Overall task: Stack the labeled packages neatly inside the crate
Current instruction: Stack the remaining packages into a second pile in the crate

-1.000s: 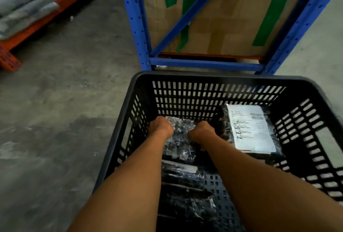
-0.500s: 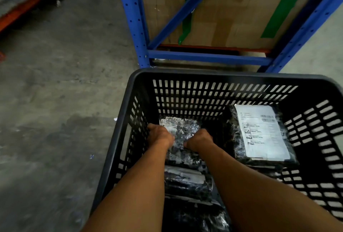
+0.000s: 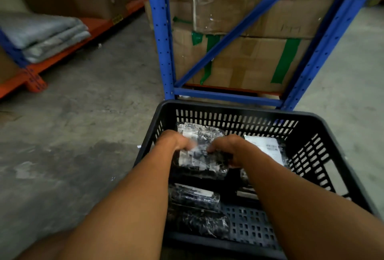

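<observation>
Head view: both hands reach into the black crate (image 3: 340, 147). The left hand (image 3: 173, 140) and right hand (image 3: 227, 148) each pinch a side of a shiny plastic-wrapped package (image 3: 200, 155), held between them. Another package with a white label (image 3: 268, 148) lies just right of the right hand.
</observation>
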A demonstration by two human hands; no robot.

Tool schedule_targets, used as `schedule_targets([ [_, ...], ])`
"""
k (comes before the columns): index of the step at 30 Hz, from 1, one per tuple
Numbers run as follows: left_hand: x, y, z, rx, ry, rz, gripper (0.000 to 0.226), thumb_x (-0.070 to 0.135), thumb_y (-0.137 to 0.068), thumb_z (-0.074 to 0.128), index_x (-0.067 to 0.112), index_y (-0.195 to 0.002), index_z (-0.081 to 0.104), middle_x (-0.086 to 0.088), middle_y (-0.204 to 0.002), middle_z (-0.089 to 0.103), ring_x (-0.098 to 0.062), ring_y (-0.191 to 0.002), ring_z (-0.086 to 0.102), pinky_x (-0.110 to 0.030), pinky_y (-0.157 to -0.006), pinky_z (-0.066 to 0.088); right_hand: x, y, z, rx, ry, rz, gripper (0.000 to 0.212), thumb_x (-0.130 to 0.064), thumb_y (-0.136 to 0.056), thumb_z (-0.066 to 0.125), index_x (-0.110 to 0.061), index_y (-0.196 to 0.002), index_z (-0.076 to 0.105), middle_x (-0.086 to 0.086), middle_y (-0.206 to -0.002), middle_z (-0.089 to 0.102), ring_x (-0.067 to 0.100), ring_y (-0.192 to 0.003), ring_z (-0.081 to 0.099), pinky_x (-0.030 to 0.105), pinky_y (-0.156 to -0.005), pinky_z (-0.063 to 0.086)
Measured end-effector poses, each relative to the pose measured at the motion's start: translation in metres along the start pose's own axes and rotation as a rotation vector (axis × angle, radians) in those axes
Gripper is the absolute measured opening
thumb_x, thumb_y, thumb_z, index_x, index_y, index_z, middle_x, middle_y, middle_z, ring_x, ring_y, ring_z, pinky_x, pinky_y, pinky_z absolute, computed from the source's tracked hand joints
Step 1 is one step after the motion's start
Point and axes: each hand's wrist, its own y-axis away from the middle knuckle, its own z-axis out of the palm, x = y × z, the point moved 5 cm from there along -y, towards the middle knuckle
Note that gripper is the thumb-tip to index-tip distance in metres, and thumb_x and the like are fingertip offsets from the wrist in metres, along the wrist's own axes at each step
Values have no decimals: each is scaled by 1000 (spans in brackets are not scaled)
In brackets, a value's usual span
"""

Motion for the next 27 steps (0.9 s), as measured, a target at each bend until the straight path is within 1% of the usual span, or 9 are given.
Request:
schedule_targets([
  [3,14,21,-25,-95,173,5,77,27,-78,81,-1,-140,47,-14,-146,48,-35,-131,47,-40,-105,39,-10,23,-16,-95,-120,-45,18,-16,-77,77,-12,-73,60,2,-67,56,13,-57,45,25,-54,35],
  [7,39,44,-55,-147,420,71,61,-1,-72,80,-1,-128,56,-18,-106,72,-33,-93,71,-49,-84,58,-39,52,-34,-159,-235,-216,24,-1,-68,82,-9,-83,66,1,-68,60,9,-52,50,20,-45,38],
  [11,66,71,-91,-90,808,200,9,9,-77,59,14,-84,63,-3,-89,64,-22,-82,62,-51,-91,44,-83,79,-54,-73,-321,-524,54,7,-59,84,-13,-105,64,6,-90,73,19,-76,69,22,-49,50],
  [14,88,73,-108,-138,1031,193,46,51,-78,54,16,-105,64,-5,-125,53,-43,-126,45,-80,-97,20,-112,96,-65,80,-305,-795,75,6,-52,89,-18,-115,57,0,-102,71,17,-93,68,23,-61,58],
  [16,103,80,-109,-209,1075,145,71,70,-72,62,18,-120,58,-8,-127,54,-50,-125,45,-80,-87,33,-120,104,-69,282,-164,-941,81,-12,-44,95,-28,-113,53,-4,-107,67,11,-99,64,24,-78,58],
  [18,115,90,-101,-295,1135,165,62,58,-76,69,11,-115,59,-19,-124,59,-47,-113,56,-68,-82,49,-115,106,-74,472,9,-989,77,-29,-45,93,-31,-111,52,-2,-111,59,12,-100,58,24,-85,52],
  [21,121,89,-86,-322,1153,296,37,25,-74,61,1,-103,59,-23,-115,64,-38,-96,62,-53,-79,54,-97,109,-80,582,59,-1032,68,-2,-68,82,-29,-122,50,0,-117,48,15,-103,54,15,-85,43],
  [24,114,78,-69,-337,1240,430,91,15,-42,60,2,-132,51,-20,-129,62,-38,-101,61,-45,-80,51,-85,101,-83,463,-26,-1013,82,18,-74,64,-29,-138,45,-7,-122,58,15,-108,62,26,-87,55],
  [27,109,71,-57,-342,1318,519,91,13,-45,50,5,-135,54,-20,-128,63,-42,-107,60,-48,-85,52,-75,89,-82,71,-679,-701,47,8,-93,46,-12,-134,54,14,-112,70,25,-91,70,36,-72,60],
])
